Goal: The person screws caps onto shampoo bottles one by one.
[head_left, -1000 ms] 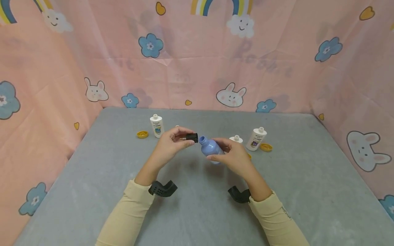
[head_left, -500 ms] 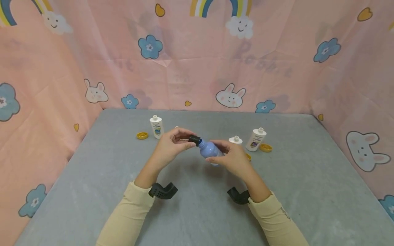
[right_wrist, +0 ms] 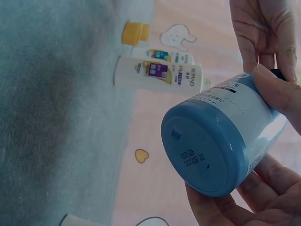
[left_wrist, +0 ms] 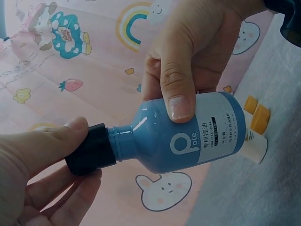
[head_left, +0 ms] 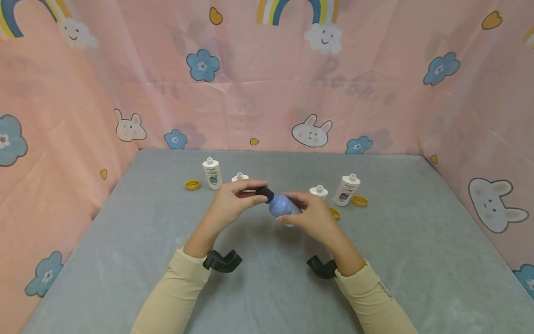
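My right hand (head_left: 310,211) grips a blue bottle (head_left: 282,206) round its body, tilted with its neck toward the upper left in the head view. A white label with dark print shows on the bottle (left_wrist: 188,132) in the left wrist view. With thumb and fingertips my left hand (head_left: 235,197) pinches a black cap (left_wrist: 91,150), which sits over the end of the bottle's threaded neck; part of the neck shows below it. In the right wrist view the bottle's base (right_wrist: 207,150) faces the camera, and the cap is mostly hidden behind the fingers.
On the grey table (head_left: 258,292) behind my hands stand several white uncapped bottles, one at left (head_left: 212,174) and one at right (head_left: 346,190). Yellow caps lie beside them, at left (head_left: 193,185) and right (head_left: 359,201). A pink printed curtain (head_left: 250,102) surrounds the table.
The black cap, first held apart from the open neck, has moved right and down onto it in my left hand. My right hand still holds the blue bottle in nearly the same place.
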### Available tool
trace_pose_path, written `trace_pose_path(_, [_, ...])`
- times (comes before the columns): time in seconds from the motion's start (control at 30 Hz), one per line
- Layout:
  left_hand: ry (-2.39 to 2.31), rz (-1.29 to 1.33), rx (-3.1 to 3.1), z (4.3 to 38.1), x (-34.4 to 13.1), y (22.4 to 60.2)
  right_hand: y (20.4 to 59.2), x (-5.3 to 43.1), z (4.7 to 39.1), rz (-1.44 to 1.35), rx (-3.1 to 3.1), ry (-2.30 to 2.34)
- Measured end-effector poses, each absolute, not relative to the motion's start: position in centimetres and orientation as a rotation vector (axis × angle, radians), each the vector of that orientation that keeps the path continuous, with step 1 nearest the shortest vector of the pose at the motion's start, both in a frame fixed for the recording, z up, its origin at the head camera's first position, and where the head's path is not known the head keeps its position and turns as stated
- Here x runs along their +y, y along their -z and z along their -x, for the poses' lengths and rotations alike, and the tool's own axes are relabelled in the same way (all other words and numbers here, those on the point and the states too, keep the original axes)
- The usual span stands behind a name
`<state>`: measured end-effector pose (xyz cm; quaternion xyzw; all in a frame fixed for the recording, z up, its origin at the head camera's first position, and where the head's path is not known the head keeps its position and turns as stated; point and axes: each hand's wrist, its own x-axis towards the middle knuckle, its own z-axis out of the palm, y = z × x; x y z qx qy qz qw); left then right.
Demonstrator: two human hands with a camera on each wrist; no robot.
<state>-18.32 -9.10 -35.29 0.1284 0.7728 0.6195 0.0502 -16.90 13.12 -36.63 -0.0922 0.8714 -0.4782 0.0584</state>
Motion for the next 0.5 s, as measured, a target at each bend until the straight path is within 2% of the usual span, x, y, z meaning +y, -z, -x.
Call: trace_pose_path(0.5, [-1.883,-0.434,2.331,18.23,-8.70,35.60,36.52,13.11,16.72,0.293,2.622,1.449])
